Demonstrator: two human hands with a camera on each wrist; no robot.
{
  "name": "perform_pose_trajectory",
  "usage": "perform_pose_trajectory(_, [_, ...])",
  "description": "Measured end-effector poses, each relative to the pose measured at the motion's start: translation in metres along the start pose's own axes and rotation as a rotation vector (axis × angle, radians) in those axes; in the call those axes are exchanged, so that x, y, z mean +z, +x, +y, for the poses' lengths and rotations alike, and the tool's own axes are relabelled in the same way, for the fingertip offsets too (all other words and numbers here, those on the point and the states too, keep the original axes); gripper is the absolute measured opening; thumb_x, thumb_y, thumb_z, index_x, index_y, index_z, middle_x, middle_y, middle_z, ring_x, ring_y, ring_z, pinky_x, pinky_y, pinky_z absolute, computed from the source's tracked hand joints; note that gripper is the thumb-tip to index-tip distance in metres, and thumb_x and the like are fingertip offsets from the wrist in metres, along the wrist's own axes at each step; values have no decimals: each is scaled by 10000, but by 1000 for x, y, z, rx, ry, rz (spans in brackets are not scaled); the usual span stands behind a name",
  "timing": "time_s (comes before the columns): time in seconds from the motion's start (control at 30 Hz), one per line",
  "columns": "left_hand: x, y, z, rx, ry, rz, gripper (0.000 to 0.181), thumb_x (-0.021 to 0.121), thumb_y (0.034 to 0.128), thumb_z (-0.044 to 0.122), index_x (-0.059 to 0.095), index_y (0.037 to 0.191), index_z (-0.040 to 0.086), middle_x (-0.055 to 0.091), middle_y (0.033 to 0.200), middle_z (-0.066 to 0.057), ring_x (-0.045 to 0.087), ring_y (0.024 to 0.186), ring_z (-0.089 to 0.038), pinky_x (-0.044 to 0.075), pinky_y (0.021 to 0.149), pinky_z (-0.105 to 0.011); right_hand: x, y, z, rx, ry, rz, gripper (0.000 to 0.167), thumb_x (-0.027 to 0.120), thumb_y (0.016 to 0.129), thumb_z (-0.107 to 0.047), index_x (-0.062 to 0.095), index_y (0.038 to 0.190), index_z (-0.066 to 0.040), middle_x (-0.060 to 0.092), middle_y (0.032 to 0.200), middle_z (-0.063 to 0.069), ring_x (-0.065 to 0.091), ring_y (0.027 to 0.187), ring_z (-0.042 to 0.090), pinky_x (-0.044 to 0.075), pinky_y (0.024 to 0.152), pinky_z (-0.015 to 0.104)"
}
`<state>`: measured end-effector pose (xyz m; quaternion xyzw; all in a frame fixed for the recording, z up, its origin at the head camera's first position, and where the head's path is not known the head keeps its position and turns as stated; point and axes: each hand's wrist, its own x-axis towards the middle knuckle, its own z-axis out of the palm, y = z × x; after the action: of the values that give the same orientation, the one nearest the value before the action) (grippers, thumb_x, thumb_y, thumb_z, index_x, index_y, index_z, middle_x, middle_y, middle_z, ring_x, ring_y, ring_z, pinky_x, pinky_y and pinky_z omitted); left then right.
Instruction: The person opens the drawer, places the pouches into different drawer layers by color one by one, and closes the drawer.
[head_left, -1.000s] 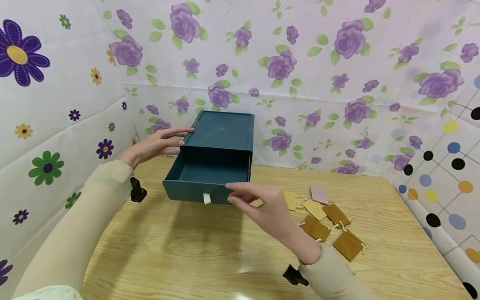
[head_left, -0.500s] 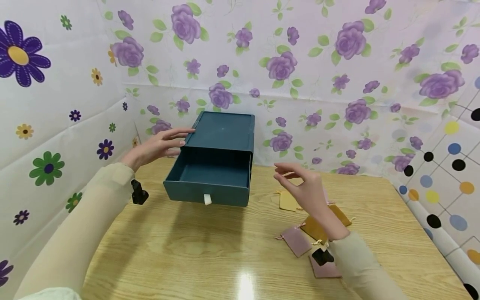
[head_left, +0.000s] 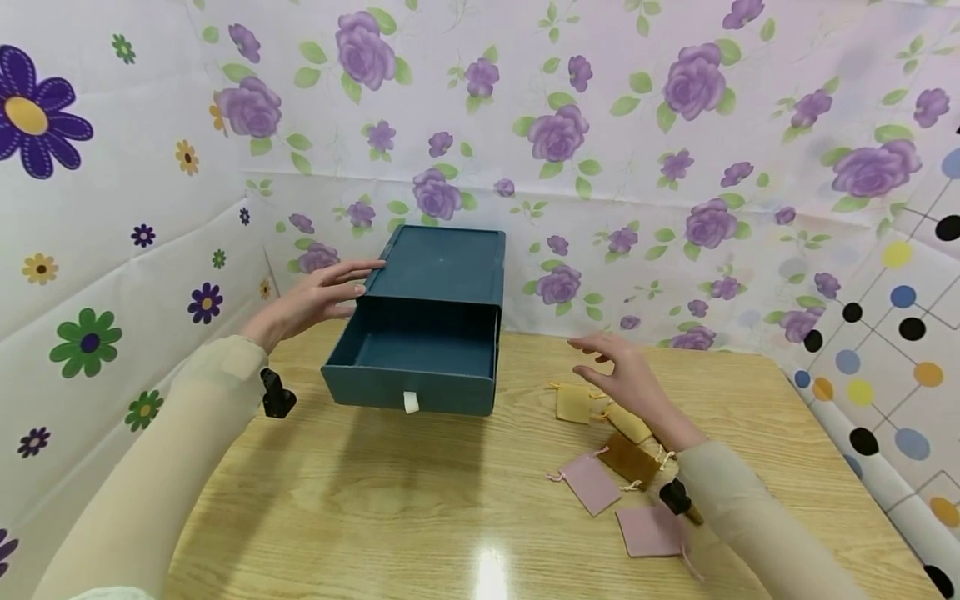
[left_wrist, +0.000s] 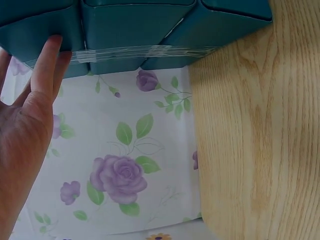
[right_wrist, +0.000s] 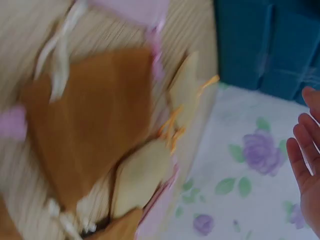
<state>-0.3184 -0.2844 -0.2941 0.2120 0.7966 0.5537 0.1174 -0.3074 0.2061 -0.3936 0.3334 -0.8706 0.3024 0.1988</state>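
A dark teal drawer box (head_left: 442, 258) stands on the table, its top drawer (head_left: 408, 390) pulled out with a white tab (head_left: 411, 402) on the front. No items show inside that drawer. My left hand (head_left: 311, 302) rests its extended fingers against the box's left side; the left wrist view shows this hand (left_wrist: 35, 115) touching the teal wall. Right of the box, my right hand (head_left: 626, 379) hovers above small drawstring pouches, its fingers loosely bent around nothing. Nearest it lie yellow pouches (head_left: 573, 403), a brown pouch (head_left: 628, 459) and a pink pouch (head_left: 591, 483). My forearm hides some of them.
Another pink pouch (head_left: 651, 532) lies nearer the front. The wooden table (head_left: 360, 500) meets a floral cloth wall (head_left: 570, 250) behind, with a daisy cloth (head_left: 165, 200) on the left and a dotted cloth (head_left: 877, 333) on the right. Clear tape (left_wrist: 145, 52) runs around the box.
My right hand has moved from the drawer front rightward to above the pouches, its fingers spreading a little. The left hand stays on the box, and the drawer stays out.
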Motion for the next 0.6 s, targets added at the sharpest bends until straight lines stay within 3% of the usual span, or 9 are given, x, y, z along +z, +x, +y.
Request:
perform_pose_trajectory(0.23, [1,1,-3,-3,-23,8,554,471,1043,278,293,1568,271,172,1664,-43,210,1526,-364,240,1185,-661,2,1,27,48,-43,-243,468,732,898,-151,617,1351,-126,659,1304,106,639,1116,312,576,853,504])
perform_pose_trajectory(0.6, [0,2,-5,-10,-26,10,573,477,1040,280,271,1574,294,132,1676,-31,183,1535,-362,230,1182,-670,15,3,52,120,-68,-442,423,696,928,-156,627,1344,-123,635,1323,103,614,1160,315,556,920,498])
